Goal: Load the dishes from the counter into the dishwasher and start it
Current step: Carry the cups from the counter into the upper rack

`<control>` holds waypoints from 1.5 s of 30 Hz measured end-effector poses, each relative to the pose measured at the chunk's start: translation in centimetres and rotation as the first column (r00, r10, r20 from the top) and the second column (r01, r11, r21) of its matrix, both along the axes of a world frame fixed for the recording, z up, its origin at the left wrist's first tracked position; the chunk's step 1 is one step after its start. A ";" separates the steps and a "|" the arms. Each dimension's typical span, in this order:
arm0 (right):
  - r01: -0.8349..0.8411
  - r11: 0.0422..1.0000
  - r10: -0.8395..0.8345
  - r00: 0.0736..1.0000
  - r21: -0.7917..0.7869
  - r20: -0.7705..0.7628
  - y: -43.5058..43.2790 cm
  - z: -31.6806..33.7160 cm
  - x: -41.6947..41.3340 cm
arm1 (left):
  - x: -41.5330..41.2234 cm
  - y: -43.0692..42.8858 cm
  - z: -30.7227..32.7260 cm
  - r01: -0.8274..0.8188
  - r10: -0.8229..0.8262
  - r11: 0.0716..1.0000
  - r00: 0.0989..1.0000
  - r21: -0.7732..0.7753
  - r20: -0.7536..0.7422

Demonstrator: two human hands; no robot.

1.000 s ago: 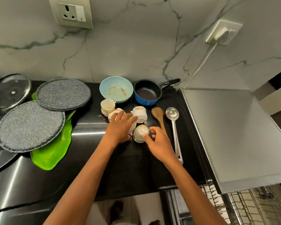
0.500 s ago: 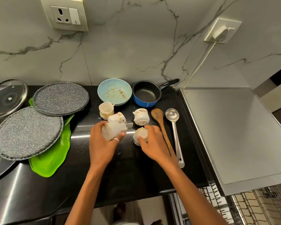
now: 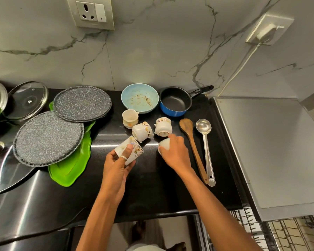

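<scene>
Head view, loading stage.

Left hand [image 3: 120, 165] is gripping a flowered cup [image 3: 132, 151]. The thumb is lying across its side and the fingers are curling round from beneath. The cup is sitting tilted in the grip, long axis running from far-left to near-right, apparently clear of the counter [image 3: 152, 189].

Right hand [image 3: 176, 153] is closing over a small white cup [image 3: 163, 144]. Its fingers [image 3: 173, 140] are curling round the top and hiding most of the cup. Cannot tell whether that cup is resting on the counter or is lifted.

Key relation: the dishwasher rack [image 3: 283, 232] is showing low at the near-right, below the counter edge. Both held cups are lying up and to the left of it. The right hand is the nearer one; the left would be crossing the body to reach it.

In the way: a wooden spoon [image 3: 190, 138] and a ladle [image 3: 206, 147] are lying side by side just right of the right hand, handles pointing toward the person. A low sweep rightward risks clipping them, so a lift first looks safer.

Waiting further back: a cup on its side [image 3: 141, 132], an upturned cup [image 3: 162, 128] and an upright cup [image 3: 129, 115]. Behind them stand a soiled blue bowl [image 3: 139, 98] and a saucepan [image 3: 175, 103].

Left of these: two grey speckled plates [image 3: 47, 138] over a green tray [image 3: 71, 165], and a glass lid [image 3: 25, 100].
</scene>
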State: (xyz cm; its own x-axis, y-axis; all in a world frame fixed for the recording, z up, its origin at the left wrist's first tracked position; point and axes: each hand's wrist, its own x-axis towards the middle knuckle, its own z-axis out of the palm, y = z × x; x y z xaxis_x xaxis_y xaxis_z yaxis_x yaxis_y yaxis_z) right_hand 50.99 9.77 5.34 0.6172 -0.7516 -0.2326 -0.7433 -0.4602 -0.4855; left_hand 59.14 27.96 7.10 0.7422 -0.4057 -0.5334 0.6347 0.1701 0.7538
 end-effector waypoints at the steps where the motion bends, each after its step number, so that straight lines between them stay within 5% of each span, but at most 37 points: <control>1: 0.127 0.981 -0.145 0.982 0.147 0.119 -0.2 0.5 -0.4 | 0.0 -0.2 -0.1 0.012 -0.012 1.000 1.000 -0.006 -0.008; 2: 0.232 0.897 -0.335 0.912 0.377 0.236 -0.4 1.2 -0.8 | 0.0 -0.4 -0.1 0.023 -0.024 1.000 1.000 -0.016 -0.017; 4: 0.195 0.506 -0.713 0.643 0.840 0.281 -0.6 2.4 -2.2 | -0.4 -0.7 0.0 0.056 -0.057 0.998 0.998 -0.031 -0.030; 6: 0.000 0.200 -0.875 0.451 0.980 0.178 -0.7 3.0 -4.5 | -1.0 -1.2 0.1 0.103 -0.105 0.993 0.994 -0.049 -0.039; 11: -0.274 0.020 -0.947 0.303 0.962 0.106 -0.1 2.8 -12.4 | -3.8 -2.7 0.4 0.231 -0.241 0.968 0.966 -0.101 -0.099; 20: -0.270 0.083 -0.996 -0.052 0.959 0.071 0.4 2.5 -29.1 | -16.8 -6.9 0.9 0.472 -0.500 0.866 0.832 -0.167 -0.239; 28: -0.026 0.123 -0.978 -0.173 0.992 0.117 -1.5 0.1 -44.9 | -31.6 -8.5 -0.8 0.683 -0.695 0.718 0.694 -0.133 -0.187; 34: 0.202 0.124 -0.982 -0.118 0.971 0.150 -4.3 -2.8 -59.1 | -43.3 -10.1 -5.3 0.734 -0.716 0.673 0.678 0.092 -0.164; 37: 0.286 0.151 -0.986 -0.021 0.946 0.164 -5.5 -4.6 -63.7 | -48.5 -12.2 -9.4 0.758 -0.779 0.578 0.623 0.303 -0.074; 40: 0.399 0.147 -0.989 0.054 0.905 0.136 -7.0 -7.5 -66.8 | -53.1 -14.7 -13.5 0.693 -0.860 0.450 0.506 0.563 0.066; 45: 0.497 0.189 -0.977 0.185 0.847 0.110 -8.5 -12.5 -69.8 | -58.6 -17.8 -20.7 0.638 -0.967 0.229 0.236 0.735 0.096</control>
State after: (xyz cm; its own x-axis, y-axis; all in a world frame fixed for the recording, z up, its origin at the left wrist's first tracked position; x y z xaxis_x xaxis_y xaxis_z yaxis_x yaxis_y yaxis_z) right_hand -18.77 1.24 -7.14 -0.0625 -0.7212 -0.6899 0.0454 0.6885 -0.7239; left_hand 0.56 10.20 -13.59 0.3074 -0.7509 -0.5846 -0.2945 -0.6592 0.6919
